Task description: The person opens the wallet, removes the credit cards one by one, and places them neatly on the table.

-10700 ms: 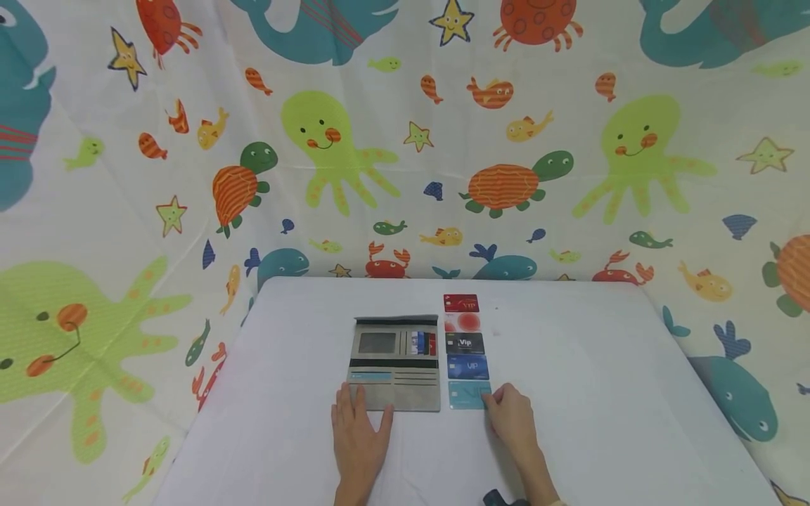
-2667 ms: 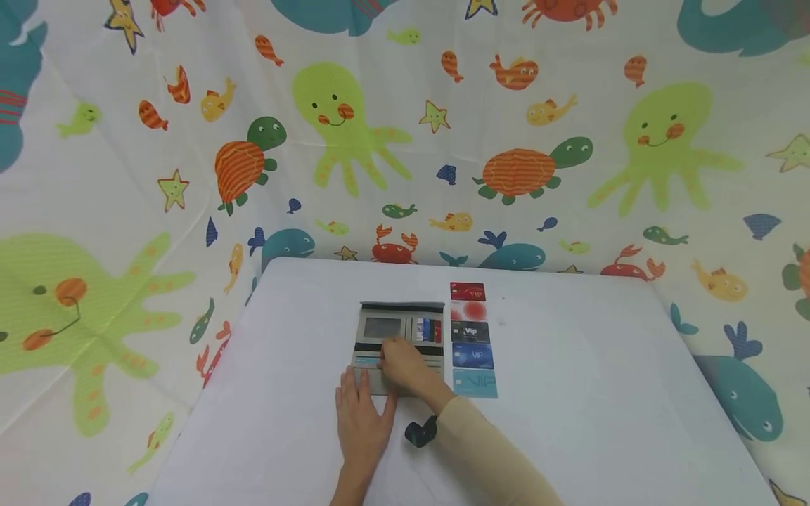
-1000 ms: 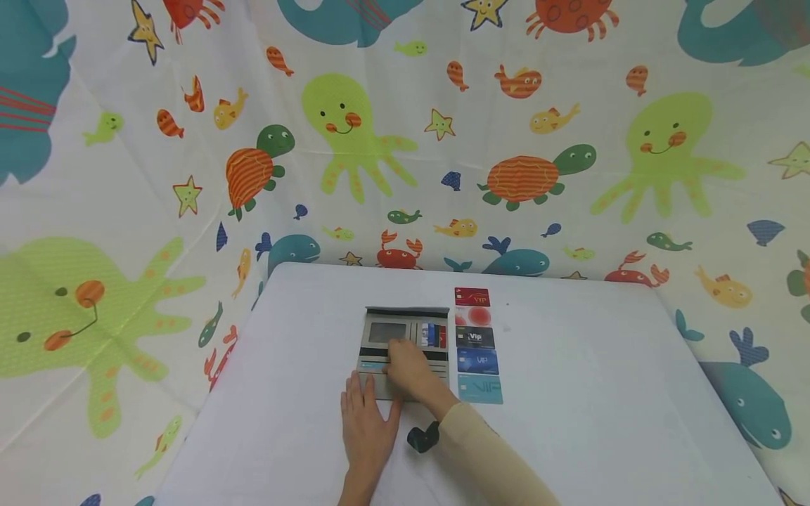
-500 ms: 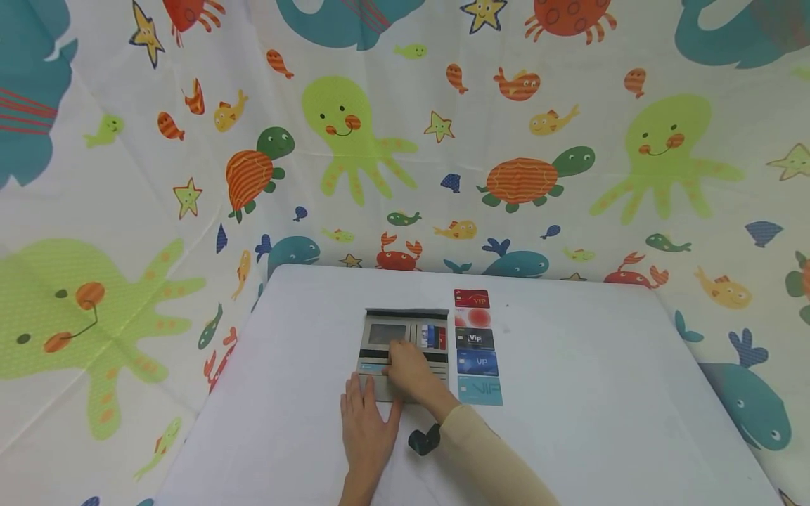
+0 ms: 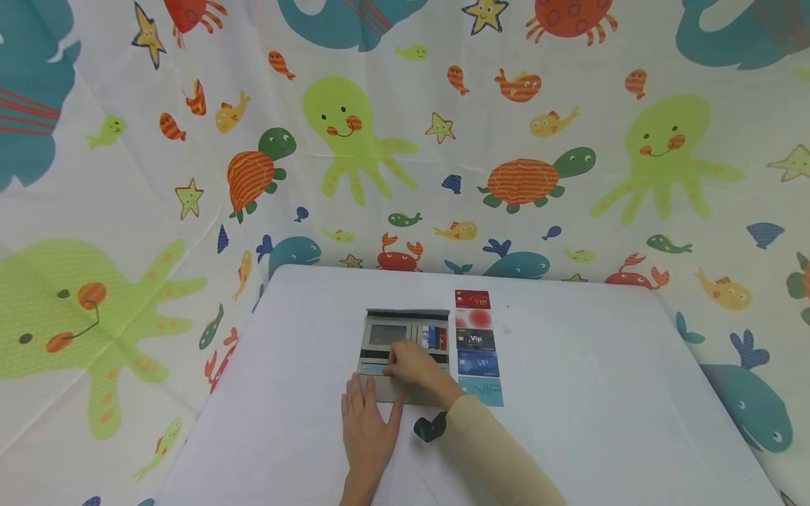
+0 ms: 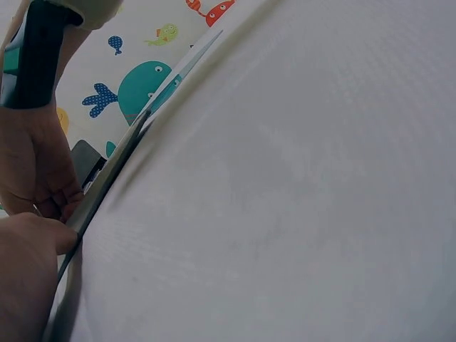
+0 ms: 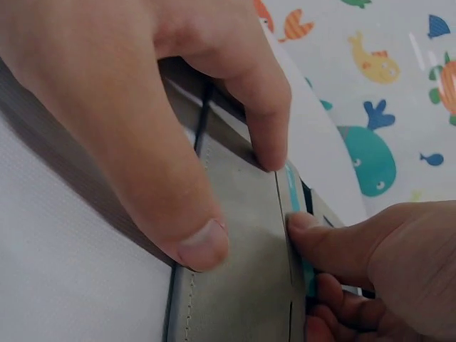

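A grey wallet lies unfolded on the table. A light blue card sits in a slot at its left, mostly covered by my hand. My right hand reaches across the wallet and pinches this card's edge; in the right wrist view the right thumb is against it and the other fingers curl behind. My left hand rests on the wallet's lower left edge with straight fingers, its thumb and index spread apart on the grey surface. More cards stand in the wallet's upper right pocket.
Right of the wallet, several cards form a column: a red VIP card, a white one with red circles, a black one, a blue one and a light blue one. A sea-animal cloth hangs behind the table.
Earlier my right hand touched the light blue card at the column's bottom; since then it has moved left onto the wallet. In the last half second its wrist shifts slightly right. My left hand stays.
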Available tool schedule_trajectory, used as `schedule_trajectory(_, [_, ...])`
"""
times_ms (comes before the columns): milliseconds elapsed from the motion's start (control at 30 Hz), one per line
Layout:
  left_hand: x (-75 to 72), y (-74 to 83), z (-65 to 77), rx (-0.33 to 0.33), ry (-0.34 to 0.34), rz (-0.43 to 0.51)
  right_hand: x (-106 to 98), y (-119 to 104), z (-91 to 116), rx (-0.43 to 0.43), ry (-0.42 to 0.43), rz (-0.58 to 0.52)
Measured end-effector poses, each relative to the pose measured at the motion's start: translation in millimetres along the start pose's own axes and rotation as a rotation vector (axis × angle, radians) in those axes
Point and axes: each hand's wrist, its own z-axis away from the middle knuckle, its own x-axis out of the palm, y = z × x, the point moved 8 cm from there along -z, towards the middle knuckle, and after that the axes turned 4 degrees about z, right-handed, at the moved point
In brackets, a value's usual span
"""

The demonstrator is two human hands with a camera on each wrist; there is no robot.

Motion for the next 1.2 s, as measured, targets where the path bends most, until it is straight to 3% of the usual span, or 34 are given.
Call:
schedule_trajectory(133, [1.7,-0.2,0.6,-0.008,-0.011,-0.003,0,5,0,0.005,-0.032,-0.055])
schedule_trajectory(333, [3.0,-0.8,0.1,-0.018,-0.014,0.0,0,6,0,0.001,-0.003,-0.063])
schedule_trajectory(633, [5.6,-1.4,-0.7,-0.026,-0.018,-0.007,2,1,-1,-0.026,0.051,0.104])
schedule_trajectory(833, [7.1,-1.1,-0.1,-0.02,-0.019,-0.026,2,7,-1,0.023,0.071,0.032])
schedule_trajectory(1200, [6.2,-1.1,0.2,-0.022,-0.02,-0.017,-1,14,4,0.002,0.015,-0.115])
